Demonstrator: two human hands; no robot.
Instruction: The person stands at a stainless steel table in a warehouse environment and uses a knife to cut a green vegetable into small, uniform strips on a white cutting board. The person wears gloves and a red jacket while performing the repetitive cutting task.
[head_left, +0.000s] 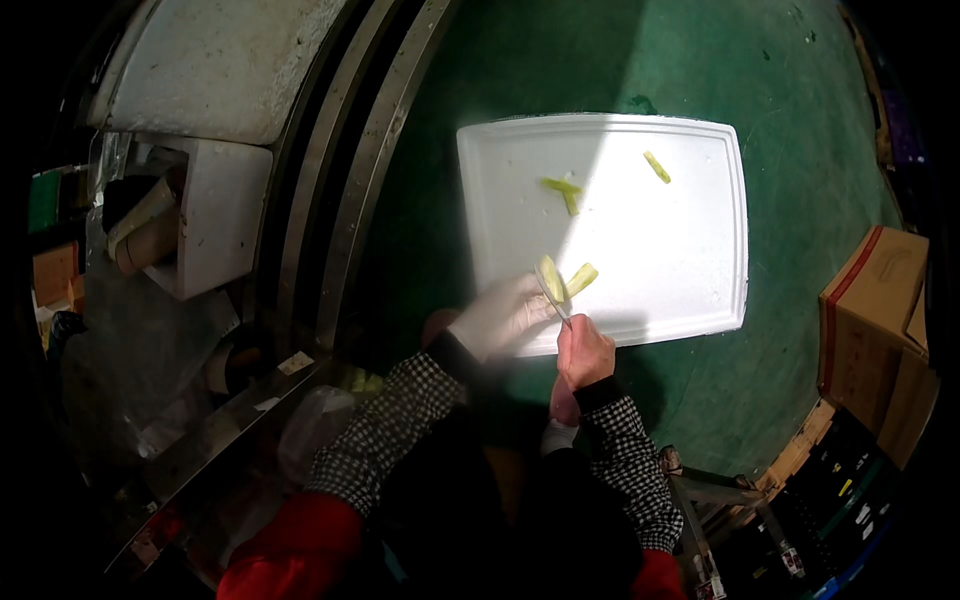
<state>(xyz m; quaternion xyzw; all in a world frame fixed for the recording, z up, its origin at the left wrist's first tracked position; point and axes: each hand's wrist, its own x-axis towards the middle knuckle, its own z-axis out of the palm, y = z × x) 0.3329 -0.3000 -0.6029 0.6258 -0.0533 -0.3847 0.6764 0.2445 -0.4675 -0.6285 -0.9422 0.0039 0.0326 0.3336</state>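
Note:
My left hand (510, 311), in a pale glove, holds a piece of pale green vegetable (552, 278) over the near edge of a white foam tray (739, 262). My bare right hand (586, 351) is closed on a small knife (553, 298), its blade against the left side of that piece. A second pale green piece (581, 280) sticks out to the right beside it; whether it is held or lies on the tray I cannot tell. Farther back on the tray, two strips (561, 186) lie crossed or touching, and a single strip (657, 167) lies at the back right.
The tray rests on a green floor (697, 405). Metal rails (360, 172) run along the left, with a foam box (229, 217) holding rolls beyond them. Cardboard boxes (862, 322) stand at the right. A metal frame (720, 491) is at the lower right.

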